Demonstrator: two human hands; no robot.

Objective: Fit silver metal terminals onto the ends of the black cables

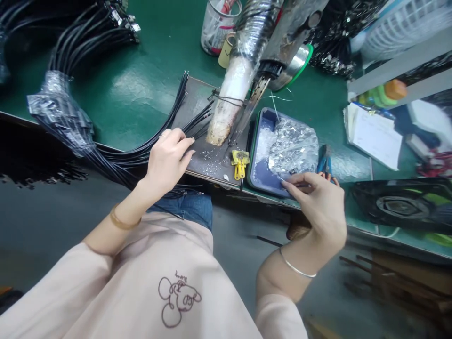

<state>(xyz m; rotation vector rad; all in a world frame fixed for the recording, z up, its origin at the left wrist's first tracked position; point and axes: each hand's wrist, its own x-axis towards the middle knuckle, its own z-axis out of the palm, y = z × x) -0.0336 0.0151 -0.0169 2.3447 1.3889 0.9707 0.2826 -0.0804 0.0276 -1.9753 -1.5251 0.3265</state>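
Observation:
My left hand (168, 157) is curled over a bundle of black cables (139, 155) at the edge of the bench. Its thumb and forefinger point right, slightly apart, and the cables run beneath the palm. The cables' stripped ends lie on a dark board (203, 155). At the front rim of a blue tray (259, 172), my right hand (316, 200) pinches a thin silvery wire (281, 178). Small shiny metal pieces in clear plastic (294, 146) fill much of the tray. A soldering iron (249, 110) slants down over the board beside a white, plastic-wrapped post (229, 94).
A yellow clip-like piece with a sponge (240, 165) lies by the tray. Blue-handled pliers (324, 162) rest right of it. Behind stand a solder spool (293, 68) and a clear cup (215, 30). A notepad (370, 134) and a black fan-like unit (406, 205) sit further right.

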